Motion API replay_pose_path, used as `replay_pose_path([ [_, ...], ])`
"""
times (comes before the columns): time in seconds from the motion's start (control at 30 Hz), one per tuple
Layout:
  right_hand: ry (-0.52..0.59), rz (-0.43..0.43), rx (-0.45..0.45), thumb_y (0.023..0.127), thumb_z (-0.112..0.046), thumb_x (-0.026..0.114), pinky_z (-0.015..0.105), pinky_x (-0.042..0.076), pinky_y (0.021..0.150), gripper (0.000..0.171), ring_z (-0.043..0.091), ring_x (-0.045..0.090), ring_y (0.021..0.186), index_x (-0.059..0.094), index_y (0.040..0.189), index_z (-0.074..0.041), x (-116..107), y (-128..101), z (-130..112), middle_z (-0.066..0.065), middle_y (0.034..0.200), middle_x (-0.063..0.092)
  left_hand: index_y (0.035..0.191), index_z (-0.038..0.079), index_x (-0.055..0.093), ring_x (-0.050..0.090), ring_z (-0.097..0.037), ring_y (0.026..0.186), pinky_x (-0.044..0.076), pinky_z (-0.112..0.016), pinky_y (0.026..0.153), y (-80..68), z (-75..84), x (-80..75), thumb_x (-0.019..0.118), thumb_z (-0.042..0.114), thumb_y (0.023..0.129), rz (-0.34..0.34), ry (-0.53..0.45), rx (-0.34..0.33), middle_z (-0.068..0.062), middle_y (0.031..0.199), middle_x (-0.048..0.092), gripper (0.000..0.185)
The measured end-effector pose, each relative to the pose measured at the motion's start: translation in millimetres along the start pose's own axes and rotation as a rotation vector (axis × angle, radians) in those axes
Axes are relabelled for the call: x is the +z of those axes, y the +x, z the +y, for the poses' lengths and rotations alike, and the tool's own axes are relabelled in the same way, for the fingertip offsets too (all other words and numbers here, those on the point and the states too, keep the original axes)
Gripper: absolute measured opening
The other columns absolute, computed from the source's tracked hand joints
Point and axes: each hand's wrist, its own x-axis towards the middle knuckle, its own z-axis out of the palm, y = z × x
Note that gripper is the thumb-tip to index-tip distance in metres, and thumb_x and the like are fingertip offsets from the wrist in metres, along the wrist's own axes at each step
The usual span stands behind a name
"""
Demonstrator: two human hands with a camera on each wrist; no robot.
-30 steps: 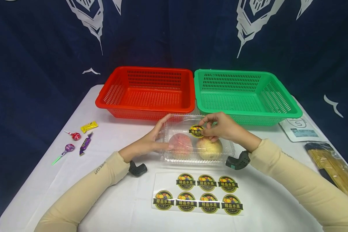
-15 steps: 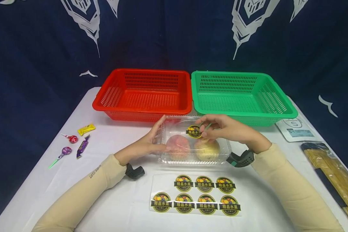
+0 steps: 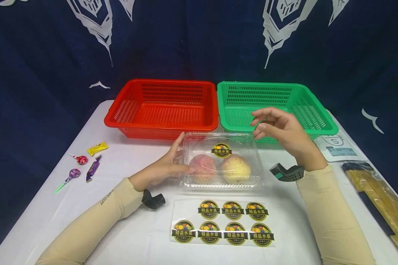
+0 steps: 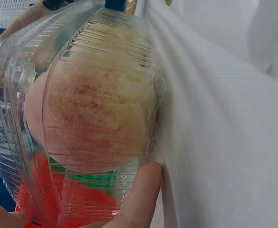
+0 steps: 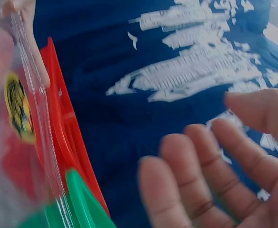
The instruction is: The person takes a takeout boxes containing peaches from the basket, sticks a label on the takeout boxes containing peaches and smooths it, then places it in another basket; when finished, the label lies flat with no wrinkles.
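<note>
Your left hand (image 3: 161,167) spreads wide against the left end of the clear box (image 3: 205,148), maybe so it can't slide. The box sits on the white table (image 3: 126,158), just in front of the red basket (image 3: 172,94) and the green basket (image 3: 262,94). It looks closed, perhaps to keep 1 pink fruit (image 3: 202,165) and 1 yellow fruit (image 3: 236,169) in. 1 round label (image 3: 221,150) is on top. Your right hand (image 3: 286,132) holds nothing; its fingers bend loosely, apart from the box. The sheet (image 3: 184,209) with 7 labels lies on your side, likely for easy reach. I cannot tell how hard your left hand presses, as some fingers are hidden. Shine hides the box's catch. The brown pack (image 3: 371,184) is cut off at the right.
</note>
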Motion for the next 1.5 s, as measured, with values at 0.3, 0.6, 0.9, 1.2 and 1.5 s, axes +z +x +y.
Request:
replay_pose_path([
  [0.3,0.251,0.318,-0.256,0.105,0.012,0.053,0.029,0.064,0.073,0.028,0.021,0.072,0.08,0.068,0.129,0.01,-45.9,-11.8,6.3,0.013,0.102,0.074,0.172,0.032,-0.017,0.006,-0.056,0.161,0.029,-0.081,0.116,-0.8,0.1,0.6,0.074,0.011,0.086,0.019,-0.043,-0.057,-0.033,0.174,-0.004,0.127],
  [0.6,0.421,0.59,-0.416,0.101,0.019,0.055,0.031,0.063,0.063,0.024,0.028,0.07,0.066,0.063,0.123,0.021,-82.7,-28.9,4.1,0.024,0.092,0.071,0.17,0.035,-0.021,0.002,-0.054,0.162,0.019,-0.082,0.12,-0.9,-1.4,-0.9,0.073,0.008,0.087,0.017,-0.078,-0.09,-0.034,0.174,-0.001,0.129],
  [0.9,0.42,0.907,-0.394,0.097,0.013,0.067,0.028,0.058,0.055,0.025,0.026,0.063,0.061,0.064,0.121,0.018,-112.9,-48.7,6.6,0.022,0.093,0.067,0.17,0.034,-0.023,0.008,-0.054,0.161,0.021,-0.079,0.121,-1.0,-1.4,1.2,0.071,0.005,0.09,0.027,-0.154,-0.117,-0.033,0.174,-0.001,0.126],
  [1.2,0.191,1.252,-0.333,0.1,0.006,0.063,0.018,0.046,0.045,0.013,0.016,0.052,0.047,0.074,0.105,0.007,-133.7,-56.8,34.9,0.013,0.082,0.064,0.171,0.026,-0.021,0.008,-0.052,0.161,0.02,-0.08,0.121,-4.5,-0.9,2.0,0.067,0.008,0.092,0.03,-0.242,-0.132,-0.034,0.174,-0.006,0.12],
  [1.5,0.082,1.306,-0.161,0.101,0.005,0.062,0.013,0.037,0.042,0.018,0.008,0.043,0.042,0.077,0.098,-0.004,-138.0,-67.1,68.2,0.005,0.084,0.063,0.171,0.004,-0.011,0.025,-0.048,0.157,0.022,-0.078,0.122,-3.9,-1.8,4.5,0.061,0.006,0.092,-0.003,-0.218,-0.108,-0.032,0.175,0.008,0.107],
])
